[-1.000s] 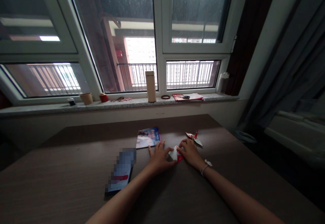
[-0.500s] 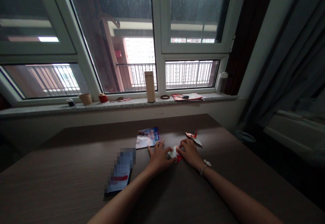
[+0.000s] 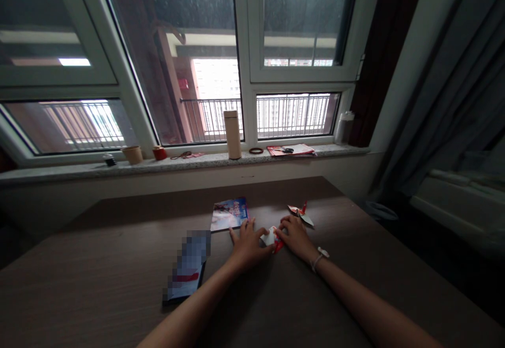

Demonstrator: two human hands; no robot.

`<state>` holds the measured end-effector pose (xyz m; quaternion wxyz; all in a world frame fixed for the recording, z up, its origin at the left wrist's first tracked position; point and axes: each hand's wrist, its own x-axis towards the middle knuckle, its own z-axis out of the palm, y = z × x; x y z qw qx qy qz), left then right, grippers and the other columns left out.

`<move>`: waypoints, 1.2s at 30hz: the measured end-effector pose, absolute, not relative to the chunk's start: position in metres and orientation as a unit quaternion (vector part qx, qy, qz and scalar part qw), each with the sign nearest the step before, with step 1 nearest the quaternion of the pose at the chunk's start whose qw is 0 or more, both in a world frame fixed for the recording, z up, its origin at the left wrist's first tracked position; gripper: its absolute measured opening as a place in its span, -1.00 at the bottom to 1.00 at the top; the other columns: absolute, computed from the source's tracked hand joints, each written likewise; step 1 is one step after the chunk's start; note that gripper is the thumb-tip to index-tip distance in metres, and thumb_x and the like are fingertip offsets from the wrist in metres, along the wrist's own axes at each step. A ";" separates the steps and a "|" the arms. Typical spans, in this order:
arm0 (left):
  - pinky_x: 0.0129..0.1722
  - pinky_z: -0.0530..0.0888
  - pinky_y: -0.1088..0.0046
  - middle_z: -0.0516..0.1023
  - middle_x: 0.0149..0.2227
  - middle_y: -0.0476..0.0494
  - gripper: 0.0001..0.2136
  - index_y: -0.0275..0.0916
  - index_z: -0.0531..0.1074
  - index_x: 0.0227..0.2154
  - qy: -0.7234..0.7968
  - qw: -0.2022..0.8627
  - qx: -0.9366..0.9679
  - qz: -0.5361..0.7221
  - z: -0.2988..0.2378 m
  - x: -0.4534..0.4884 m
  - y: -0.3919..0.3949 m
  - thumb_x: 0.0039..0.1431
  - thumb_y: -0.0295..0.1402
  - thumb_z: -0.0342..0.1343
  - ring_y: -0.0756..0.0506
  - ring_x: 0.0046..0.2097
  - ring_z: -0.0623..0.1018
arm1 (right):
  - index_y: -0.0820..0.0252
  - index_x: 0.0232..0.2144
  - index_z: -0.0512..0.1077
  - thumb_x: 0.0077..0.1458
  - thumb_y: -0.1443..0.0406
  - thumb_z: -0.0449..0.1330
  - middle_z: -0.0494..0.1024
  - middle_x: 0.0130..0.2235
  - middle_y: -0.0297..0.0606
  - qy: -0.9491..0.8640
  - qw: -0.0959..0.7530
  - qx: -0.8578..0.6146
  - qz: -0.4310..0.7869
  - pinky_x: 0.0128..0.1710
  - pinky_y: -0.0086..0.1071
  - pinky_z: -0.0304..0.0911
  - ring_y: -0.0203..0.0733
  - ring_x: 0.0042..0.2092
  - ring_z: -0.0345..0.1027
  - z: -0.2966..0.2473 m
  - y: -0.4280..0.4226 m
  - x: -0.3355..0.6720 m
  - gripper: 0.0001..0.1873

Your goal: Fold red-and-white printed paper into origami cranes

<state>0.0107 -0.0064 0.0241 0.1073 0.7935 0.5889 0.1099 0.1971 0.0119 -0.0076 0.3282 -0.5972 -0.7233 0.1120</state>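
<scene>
A small folded paper (image 3: 270, 237), white on one side and red-patterned on the other, lies on the brown table (image 3: 118, 248) between my hands. My left hand (image 3: 248, 245) has its thumb and index finger on the paper's left part, its other fingers spread toward the booklet (image 3: 228, 215). From the right, the fingertips of my right hand (image 3: 299, 238) press the red part and cover some of it. Just beyond that hand rests a folded paper crane (image 3: 303, 213) in red and white. The exact folds under my fingers are hidden.
A phone-like device (image 3: 188, 269) with a blurred screen lies beside my left forearm. Along the windowsill (image 3: 209, 162) stand a beige flask (image 3: 232, 135), a paper cup (image 3: 133, 154), a red spool-like item (image 3: 160, 152), papers with scissors (image 3: 290, 150) and a clear bottle (image 3: 345, 128).
My right hand's fingers have shifted slightly on the paper's red part. My left hand, the crane and the booklet stay where they were.
</scene>
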 end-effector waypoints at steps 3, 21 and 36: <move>0.12 -0.23 -0.39 0.06 0.33 -0.23 -0.54 0.11 0.41 -0.02 0.588 0.107 0.794 0.111 0.024 0.011 -0.006 0.01 0.09 0.11 -0.39 0.35 -0.06 | 0.16 -0.39 0.49 0.13 0.16 0.13 0.42 -0.08 -0.19 -0.724 0.329 -0.598 0.107 0.08 -0.25 0.06 -0.08 0.03 0.21 -0.005 0.010 0.196 -0.78; 0.12 -0.22 -0.40 0.04 0.33 -0.20 -0.53 0.08 0.41 -0.01 0.595 0.108 0.792 0.090 0.031 0.014 -0.009 0.02 0.09 0.09 -0.42 0.34 -0.07 | 0.16 -0.42 0.50 0.13 0.14 0.13 0.44 -0.09 -0.15 -0.723 0.313 -0.611 0.086 0.06 -0.22 0.11 -0.04 0.02 0.21 -0.002 0.009 0.193 -0.75; 0.15 -0.23 -0.36 0.05 0.32 -0.22 -0.51 0.05 0.39 0.00 0.598 0.102 0.788 0.101 0.026 0.017 -0.011 0.04 0.10 0.07 -0.39 0.34 -0.05 | 0.15 -0.43 0.49 0.13 0.15 0.14 0.45 -0.11 -0.17 -0.725 0.316 -0.607 0.077 0.04 -0.21 0.12 -0.02 0.01 0.21 0.000 0.009 0.192 -0.76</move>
